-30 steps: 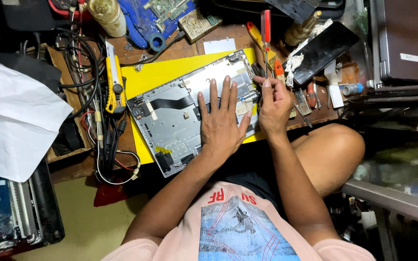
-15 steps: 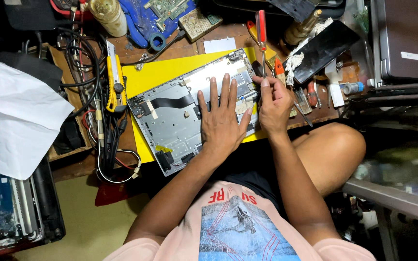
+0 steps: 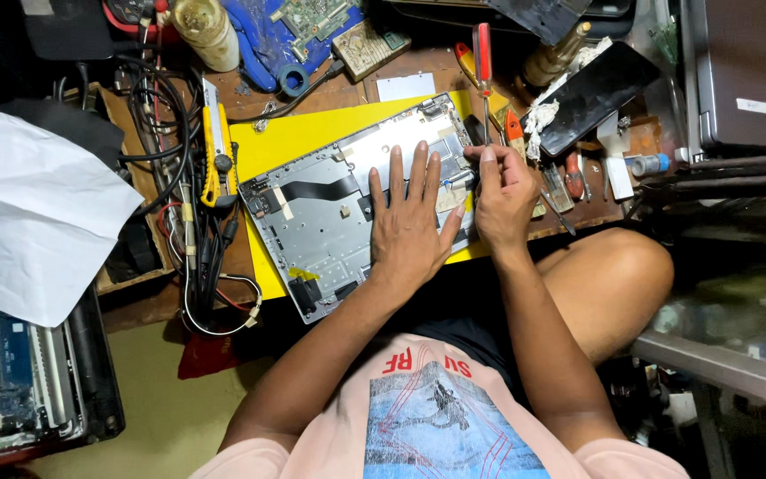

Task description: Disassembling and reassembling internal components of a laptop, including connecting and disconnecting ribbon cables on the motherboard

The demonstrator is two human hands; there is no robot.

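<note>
The opened laptop base (image 3: 330, 217) is laid on a yellow sheet (image 3: 312, 133) on the cluttered bench (image 3: 418, 66). It is pressed flat by the left hand (image 3: 410, 226), fingers spread, nothing held. The right hand (image 3: 503, 191) is closed around a red-handled screwdriver (image 3: 483, 53) at the base's right edge; the tip is hidden behind the fingers, and the near corner is covered by the forearm

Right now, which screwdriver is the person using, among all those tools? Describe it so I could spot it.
Find the yellow mat in the middle of the cluttered wooden workbench, with the opened laptop chassis lying on it. At the chassis's far right corner, the right hand pinches a screwdriver. It stands on its tip with a red handle, while the other tools lie flat.
</note>
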